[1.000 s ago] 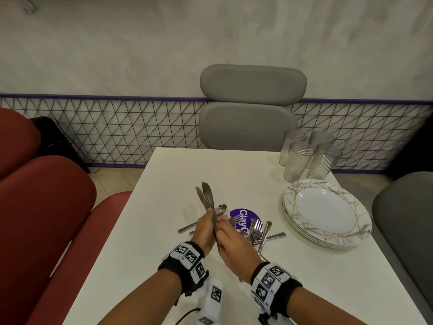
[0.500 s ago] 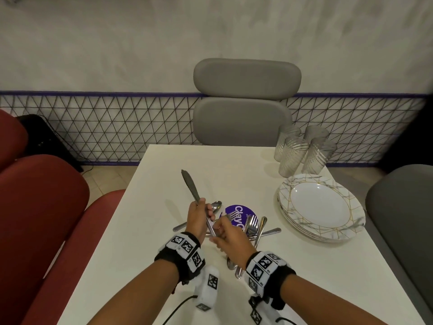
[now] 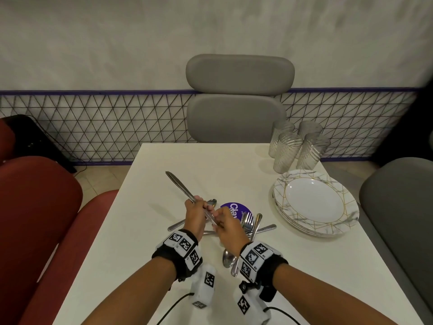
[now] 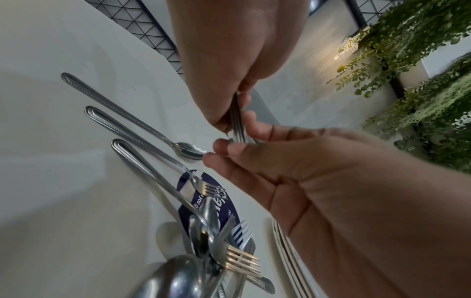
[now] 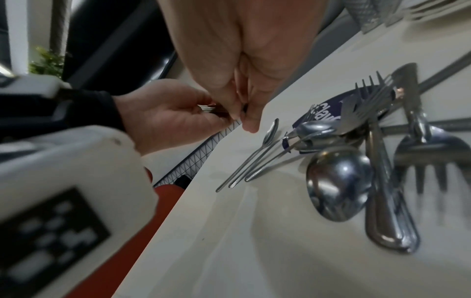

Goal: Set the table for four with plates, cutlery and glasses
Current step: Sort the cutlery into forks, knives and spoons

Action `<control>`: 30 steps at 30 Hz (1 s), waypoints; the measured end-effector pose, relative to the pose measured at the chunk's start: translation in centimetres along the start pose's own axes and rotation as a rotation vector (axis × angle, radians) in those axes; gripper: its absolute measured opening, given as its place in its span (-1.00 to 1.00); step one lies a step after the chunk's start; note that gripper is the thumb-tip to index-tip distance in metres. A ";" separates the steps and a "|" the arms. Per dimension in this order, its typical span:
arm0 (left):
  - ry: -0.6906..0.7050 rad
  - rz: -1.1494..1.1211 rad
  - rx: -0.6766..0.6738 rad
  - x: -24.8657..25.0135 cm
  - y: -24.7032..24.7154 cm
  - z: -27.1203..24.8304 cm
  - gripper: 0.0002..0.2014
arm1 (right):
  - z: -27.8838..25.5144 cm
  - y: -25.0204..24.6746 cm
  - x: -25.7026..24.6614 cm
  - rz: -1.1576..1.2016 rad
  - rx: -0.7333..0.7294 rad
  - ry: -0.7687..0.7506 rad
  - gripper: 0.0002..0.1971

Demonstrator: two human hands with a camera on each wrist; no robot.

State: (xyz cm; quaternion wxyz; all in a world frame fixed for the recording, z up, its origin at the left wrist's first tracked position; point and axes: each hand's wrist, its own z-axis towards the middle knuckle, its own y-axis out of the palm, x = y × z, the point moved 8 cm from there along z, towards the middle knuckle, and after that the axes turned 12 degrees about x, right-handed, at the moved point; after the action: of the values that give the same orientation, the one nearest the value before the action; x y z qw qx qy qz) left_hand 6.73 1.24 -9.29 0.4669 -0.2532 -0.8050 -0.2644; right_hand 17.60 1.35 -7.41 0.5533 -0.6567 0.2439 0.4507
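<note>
My left hand (image 3: 195,213) grips a bundle of steel knives (image 3: 180,187) near its middle, blades slanting up and away to the left. My right hand (image 3: 225,221) pinches the bundle's near end. The left wrist view shows the knives (image 4: 237,125) edge-on, with the right hand's fingertips (image 4: 229,147) closing on them. Loose forks and spoons (image 3: 251,225) lie piled on the white table (image 3: 152,242) just right of my hands. At the right stand stacked marble-rimmed plates (image 3: 346,221), with several ribbed glasses (image 3: 290,151) behind them.
A round purple sticker (image 3: 234,207) lies under the cutlery pile. A grey chair (image 3: 236,102) stands at the far end, another grey seat (image 3: 398,207) at the right, and a red bench (image 3: 35,207) along the left. Wire mesh lines the wall.
The knife bundle has tipped from nearly upright to leaning far left. Both hands stay together on it, and my right hand has slid to its near end.
</note>
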 end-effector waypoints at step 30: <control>-0.090 0.397 -0.425 -7.3 11.1 -3.5 -0.76 | 1.3 -9.8 4.6 -0.497 0.050 0.113 -0.79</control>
State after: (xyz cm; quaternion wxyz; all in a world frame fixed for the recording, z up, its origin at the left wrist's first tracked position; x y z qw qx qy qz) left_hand 19.32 5.88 -12.13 0.4097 -0.5093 -0.6864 -0.3189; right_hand 27.37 6.03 -6.36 0.6485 -0.7068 0.1163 0.2574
